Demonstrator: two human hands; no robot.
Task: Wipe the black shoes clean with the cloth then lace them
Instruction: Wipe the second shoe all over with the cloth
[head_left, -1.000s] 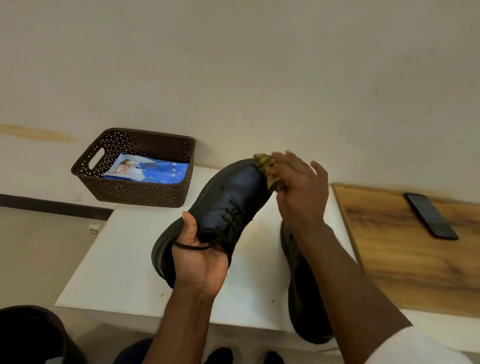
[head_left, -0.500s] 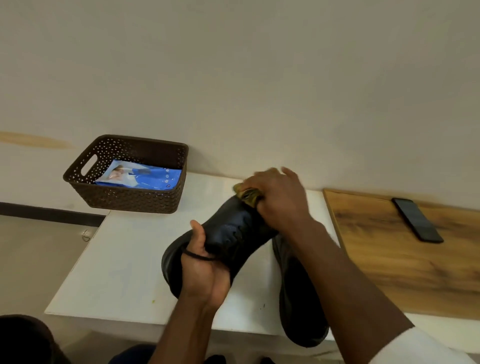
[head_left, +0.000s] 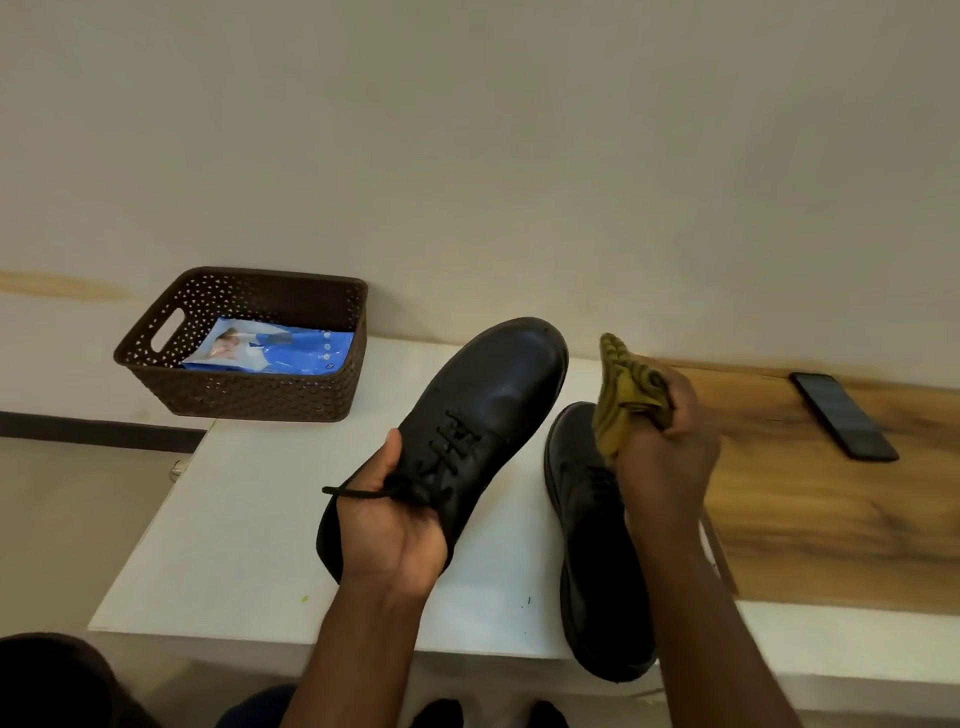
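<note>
Wiping step: the left hand (head_left: 395, 525) is gripping the raised black shoe (head_left: 467, 426) above the worktop (head_left: 234, 519); the right hand (head_left: 667, 452) is clutching the cloth (head_left: 623, 395) just beside its toe. Next, cloth onto leather.

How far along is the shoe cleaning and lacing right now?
Mid-job. Done: the held shoe looks shiny and has laces threaded through its eyelets, ends loose. In hand: the left hand grips that shoe, the right hand holds the yellow cloth off it. Left: the second shoe lies on the white table; its lacing is unclear.
</note>
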